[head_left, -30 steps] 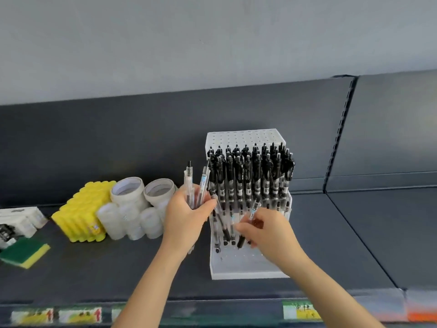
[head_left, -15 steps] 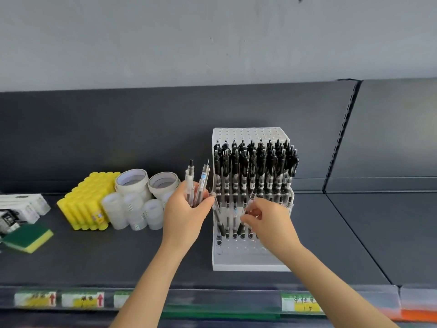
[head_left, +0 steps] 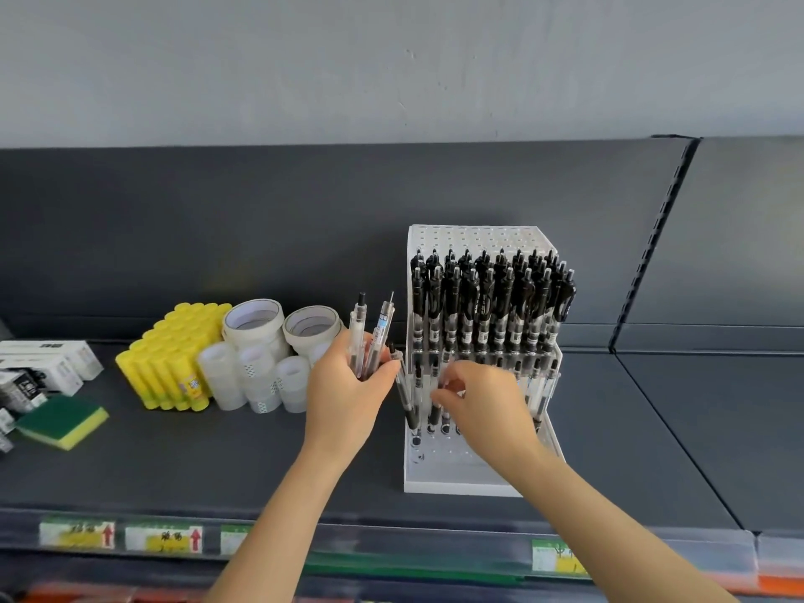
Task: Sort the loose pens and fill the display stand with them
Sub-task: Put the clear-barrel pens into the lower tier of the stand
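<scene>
Grips a bunch of clear pens (head_left: 357,337) upright in left hand (head_left: 348,398), just beside the white display stand (head_left: 461,483) on the shelf (head_left: 217,463). Holds right hand (head_left: 487,406), fingers curled, at the stand's front-row pens (head_left: 417,385); cannot tell whether pinching 1.

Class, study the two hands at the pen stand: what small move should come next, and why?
Probably the right hand should release the pen it pinches, which already stands in the front row of the stand, then take another from the loose pens the left hand grips; empty holes remain.
</scene>
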{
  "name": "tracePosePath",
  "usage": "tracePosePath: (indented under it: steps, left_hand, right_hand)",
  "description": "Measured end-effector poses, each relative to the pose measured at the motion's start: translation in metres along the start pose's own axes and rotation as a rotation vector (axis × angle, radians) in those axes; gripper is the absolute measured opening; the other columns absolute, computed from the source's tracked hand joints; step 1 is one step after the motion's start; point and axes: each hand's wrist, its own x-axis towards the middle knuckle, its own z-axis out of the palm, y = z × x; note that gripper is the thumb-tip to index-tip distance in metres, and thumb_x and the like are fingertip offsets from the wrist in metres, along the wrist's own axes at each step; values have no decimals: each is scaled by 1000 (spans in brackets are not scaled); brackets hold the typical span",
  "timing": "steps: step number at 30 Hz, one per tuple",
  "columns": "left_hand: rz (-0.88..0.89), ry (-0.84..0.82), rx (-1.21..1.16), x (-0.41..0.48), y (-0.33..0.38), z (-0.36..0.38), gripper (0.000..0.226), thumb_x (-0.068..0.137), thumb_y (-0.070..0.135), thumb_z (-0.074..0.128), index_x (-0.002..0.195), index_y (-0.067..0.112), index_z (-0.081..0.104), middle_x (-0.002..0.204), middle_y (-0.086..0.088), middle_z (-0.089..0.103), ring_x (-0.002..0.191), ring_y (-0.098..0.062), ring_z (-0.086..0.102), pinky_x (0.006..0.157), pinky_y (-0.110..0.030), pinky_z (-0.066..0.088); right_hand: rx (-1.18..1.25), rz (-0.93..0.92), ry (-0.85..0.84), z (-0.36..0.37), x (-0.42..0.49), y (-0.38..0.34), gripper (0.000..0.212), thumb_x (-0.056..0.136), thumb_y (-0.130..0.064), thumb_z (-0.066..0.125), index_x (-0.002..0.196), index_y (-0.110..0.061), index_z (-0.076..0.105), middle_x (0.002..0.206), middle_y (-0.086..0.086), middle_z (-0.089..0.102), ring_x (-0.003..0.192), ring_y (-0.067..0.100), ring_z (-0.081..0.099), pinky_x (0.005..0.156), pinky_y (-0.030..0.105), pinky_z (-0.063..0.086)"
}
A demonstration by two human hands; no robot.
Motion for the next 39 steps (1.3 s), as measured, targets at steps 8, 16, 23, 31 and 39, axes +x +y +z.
tracePosePath:
  steps: [8,16,23,31,39]
  left_hand:
    - [13,-5,-6,-1,-3,0,13,82,14,72,80,19,60,57,19,58,56,-1,52,54,-9,42]
    - [21,-21,-14,-6,2,1,14,81,14,73,79,19,60,59,17,59,57,1,53,56,-7,41]
    - [26,-158,-33,-14,12,17,13,81,14,73,85,20,63,75,4,67,69,-5,61,61,-9,47]
    - [26,-179,-53,-15,7,19,12,92,21,62,80,22,58,51,4,54,49,-5,51,54,-20,48]
    - [-1,-236,-52,-18,6,15,10,94,21,58,84,18,59,57,-4,59,48,-2,52,53,-13,44]
  right_hand:
    - [-92,91,-98,26,-2,8,20,89,-24,62,79,-7,66,73,8,68,67,25,64,61,32,53]
    - [-155,115,-134,13,-8,9,21,85,-24,66,88,-4,68,84,10,70,78,27,66,64,31,52]
    - [232,-34,-121,-20,-20,-6,8,83,-14,71,81,-22,70,72,-17,62,57,-7,52,55,5,38]
    - [265,68,147,-20,-22,16,7,87,-18,69,85,-25,69,69,-14,64,60,-2,59,56,12,47]
    - [129,72,71,7,-8,21,5,88,-21,66,87,-20,70,73,-10,64,61,6,58,55,18,46]
